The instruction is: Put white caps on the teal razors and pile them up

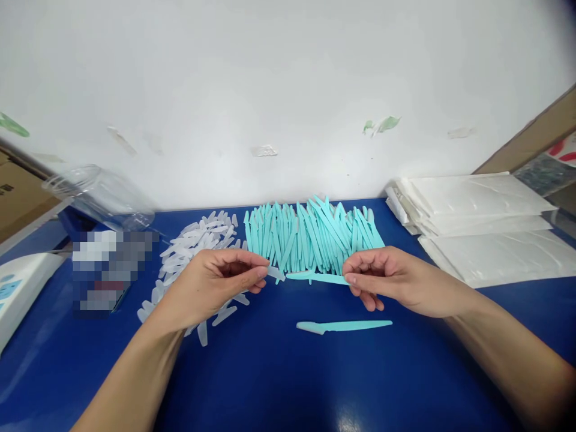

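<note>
Between finger and thumb, my left hand [238,275] pinches a small translucent cap [275,273]. My right hand [375,277] is closed on the handle end of a turquoise razor [321,278], whose head points left at the cap; a small gap separates the two. Another turquoise razor [344,326] lies on the blue table below them. Behind my hands is a wide pile of turquoise razors [297,237]. A heap of translucent caps [193,243] spreads behind and partly under my left hand and forearm.
Stacked white plastic packs [486,201] sit at the right. A clear plastic jar [105,195] lies at the back left, near a pixelated item [110,270] and a white device [27,288]. A pale wall [288,108] rises behind the blue table [252,384].
</note>
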Motion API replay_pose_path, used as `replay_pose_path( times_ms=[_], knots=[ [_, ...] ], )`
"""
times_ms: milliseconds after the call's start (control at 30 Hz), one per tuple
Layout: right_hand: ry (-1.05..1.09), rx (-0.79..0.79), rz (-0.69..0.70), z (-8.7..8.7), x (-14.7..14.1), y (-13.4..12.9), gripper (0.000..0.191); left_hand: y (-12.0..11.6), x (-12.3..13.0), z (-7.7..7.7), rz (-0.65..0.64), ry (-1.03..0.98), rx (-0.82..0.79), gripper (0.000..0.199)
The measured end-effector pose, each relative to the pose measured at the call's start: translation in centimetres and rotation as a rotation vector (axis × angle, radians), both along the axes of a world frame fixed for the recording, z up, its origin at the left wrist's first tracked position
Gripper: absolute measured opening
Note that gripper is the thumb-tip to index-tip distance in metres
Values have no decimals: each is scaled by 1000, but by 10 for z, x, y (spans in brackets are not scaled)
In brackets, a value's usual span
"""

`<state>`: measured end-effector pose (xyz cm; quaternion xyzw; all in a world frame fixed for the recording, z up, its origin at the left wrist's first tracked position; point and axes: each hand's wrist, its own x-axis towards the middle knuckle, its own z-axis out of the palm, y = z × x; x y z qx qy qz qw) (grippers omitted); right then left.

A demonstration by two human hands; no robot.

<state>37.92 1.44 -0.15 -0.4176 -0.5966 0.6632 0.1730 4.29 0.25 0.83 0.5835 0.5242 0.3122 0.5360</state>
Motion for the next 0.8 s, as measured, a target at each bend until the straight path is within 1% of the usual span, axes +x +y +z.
replay_pose_path(
  times_ms=[200,367,533,667,800],
  knots=[
    [-6,6,-29,1,1,1,26,0,4,-2,37,-12,38,19],
    [16,-8,-35,3,0,1,27,-1,10,-6,20,-31,24,19],
    [41,-14,-40,6,3,1,24,-1,10,-10,95,-58,40,21],
    [45,-1,-48,5,7,2,24,-1,8,-8,125,-73,50,21],
    [50,-16,-38,4,5,2,24,-6,18,-6,109,-84,54,20]
  ],
)
